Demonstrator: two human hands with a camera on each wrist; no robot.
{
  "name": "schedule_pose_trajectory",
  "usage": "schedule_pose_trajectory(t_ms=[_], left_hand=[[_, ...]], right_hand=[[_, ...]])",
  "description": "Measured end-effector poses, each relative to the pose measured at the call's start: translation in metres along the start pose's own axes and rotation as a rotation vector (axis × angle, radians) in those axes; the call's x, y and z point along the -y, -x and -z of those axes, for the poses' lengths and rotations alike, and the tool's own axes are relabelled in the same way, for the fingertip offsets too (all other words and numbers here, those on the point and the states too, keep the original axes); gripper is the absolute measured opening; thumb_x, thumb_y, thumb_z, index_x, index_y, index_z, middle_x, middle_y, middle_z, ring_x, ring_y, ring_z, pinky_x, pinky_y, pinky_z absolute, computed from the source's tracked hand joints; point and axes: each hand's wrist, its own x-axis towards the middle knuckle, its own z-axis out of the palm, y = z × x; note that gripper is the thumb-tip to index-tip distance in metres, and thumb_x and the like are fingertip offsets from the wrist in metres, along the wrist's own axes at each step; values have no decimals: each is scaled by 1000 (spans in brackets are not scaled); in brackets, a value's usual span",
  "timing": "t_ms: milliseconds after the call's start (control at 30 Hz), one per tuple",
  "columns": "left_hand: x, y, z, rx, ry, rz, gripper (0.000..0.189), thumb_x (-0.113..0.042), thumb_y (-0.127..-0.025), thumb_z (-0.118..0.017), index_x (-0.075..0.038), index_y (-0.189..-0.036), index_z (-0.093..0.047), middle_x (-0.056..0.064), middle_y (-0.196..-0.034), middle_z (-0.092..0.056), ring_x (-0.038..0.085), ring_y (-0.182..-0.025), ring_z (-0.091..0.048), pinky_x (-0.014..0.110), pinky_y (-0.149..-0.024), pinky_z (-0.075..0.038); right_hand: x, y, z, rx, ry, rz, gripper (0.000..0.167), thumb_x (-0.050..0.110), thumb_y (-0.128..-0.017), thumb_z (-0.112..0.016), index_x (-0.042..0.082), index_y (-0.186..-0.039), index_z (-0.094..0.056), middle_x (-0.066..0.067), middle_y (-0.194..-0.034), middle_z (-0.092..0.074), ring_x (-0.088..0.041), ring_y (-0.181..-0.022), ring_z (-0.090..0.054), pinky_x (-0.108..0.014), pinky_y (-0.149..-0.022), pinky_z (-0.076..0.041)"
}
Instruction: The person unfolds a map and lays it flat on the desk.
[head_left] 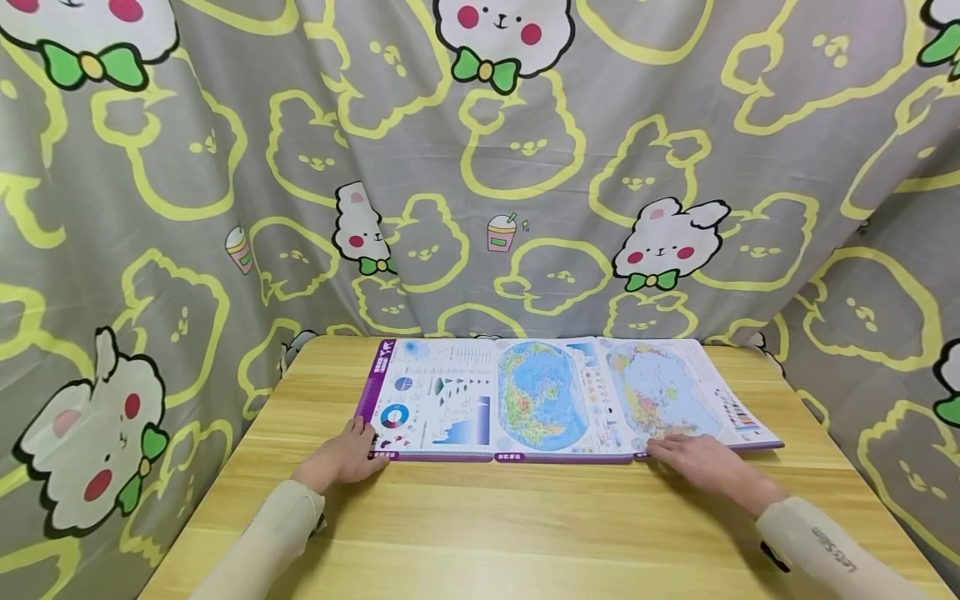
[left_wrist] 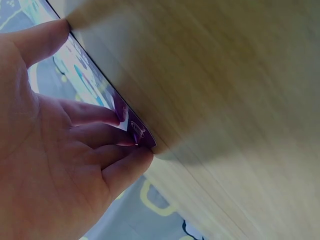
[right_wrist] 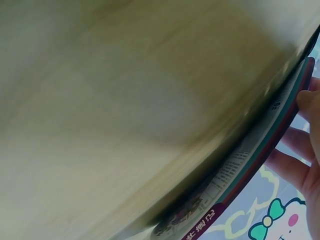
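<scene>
A fold-out map (head_left: 540, 400) with purple edges lies across the wooden table, its three panels showing charts and world maps. At its near left corner rests my left hand (head_left: 347, 454). In the left wrist view, the thumb touches the near edge and the fingertips lie over the purple corner (left_wrist: 142, 135), thumb and fingers spread apart. My right hand (head_left: 705, 465) holds the near edge of the right panel (head_left: 667, 392). Seen from the right wrist, the thumb (right_wrist: 306, 100) is at the edge, the other fingers reach behind it, and the printed underside (right_wrist: 230, 170) slants up from the tabletop.
The wooden table (head_left: 510, 533) extends in front of the map and to both sides. A grey curtain (head_left: 555, 183) with cartoon animals and yellow outlines hangs behind the table and along its left and right sides.
</scene>
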Motion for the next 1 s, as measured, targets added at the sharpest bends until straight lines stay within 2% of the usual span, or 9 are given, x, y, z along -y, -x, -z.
schedule_pose_trajectory(t_ms=[233,433,667,1000], left_hand=[[2,0,0,-1,1,15,80,-41,-92,-56,19,-137,-28,41,-144,-15,50,-135,-16,57,-106,-27],[2,-1,1,2,-2,12,81,-43,-92,-56,19,-137,-29,41,-144,-15,51,-134,-16,58,-106,-28],[0,-2,1,1,3,14,81,-42,-91,-57,19,-137,-29,41,-144,-15,51,-134,-16,59,-105,-28],[-1,-3,3,18,1,27,82,-43,-92,-56,20,-137,-27,41,-144,-14,51,-135,-16,59,-106,-26]], right_hand=[[0,-2,-3,45,15,-3,35,-1,-79,-59,4,-113,-66,-11,-112,-66,-32,-93,-64,-42,-61,-56],[1,-1,-3,54,6,8,41,-5,-76,-59,1,-115,-65,-13,-115,-64,-35,-96,-63,-43,-65,-56],[0,2,-4,86,-7,-5,40,1,-82,-58,6,-121,-64,-11,-118,-64,-34,-99,-62,-44,-71,-55],[0,4,-5,75,25,9,42,-1,-80,-59,9,-120,-66,-11,-119,-63,-34,-101,-62,-43,-64,-56]])
